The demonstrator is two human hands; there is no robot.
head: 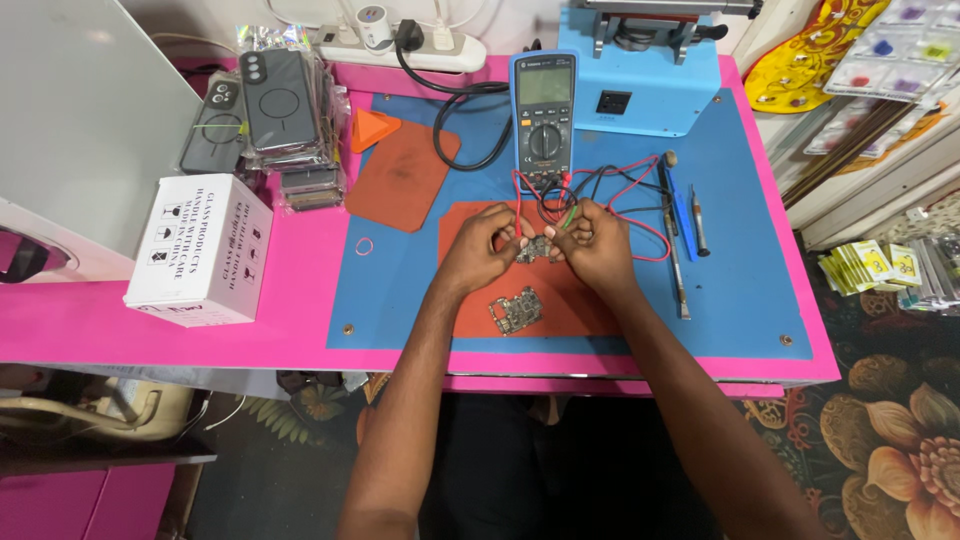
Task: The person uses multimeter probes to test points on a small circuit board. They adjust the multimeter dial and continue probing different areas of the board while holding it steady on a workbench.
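Two bare forearms reach up the table. The left hand (487, 243) and right hand (590, 235) meet, fingers curled, pinching one small circuit board (537, 249) between them. It looks light, stiff and fragile, best held by its edges. A second board (514, 310) lies just below the hands; one meter (543, 120) stands beyond.

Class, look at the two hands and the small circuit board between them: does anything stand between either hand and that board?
Nothing visible does. The left hand and right hand both meet the small circuit board directly. The probe leads run behind them from the multimeter.
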